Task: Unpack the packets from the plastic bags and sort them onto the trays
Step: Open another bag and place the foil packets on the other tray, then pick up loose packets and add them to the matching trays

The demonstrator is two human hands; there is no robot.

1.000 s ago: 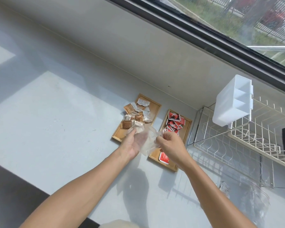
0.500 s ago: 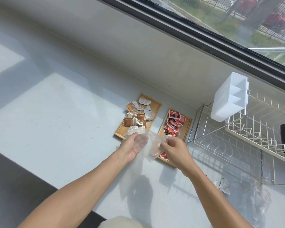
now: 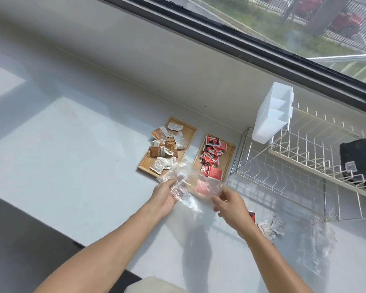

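Since a moment ago we have drawn the plastic bag (image 3: 188,185) toward the counter's (image 3: 72,166) near edge; our left hand (image 3: 165,197) and right hand (image 3: 230,206) pinch it, held above the counter before both trays.

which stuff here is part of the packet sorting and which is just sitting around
Part of the job:
- clear plastic bag held by left hand and right hand
- wooden tray of brown and white packets
- wooden tray of red packets
- loose white packets on the counter

Lying about:
- white wire dish rack
- white plastic divided caddy
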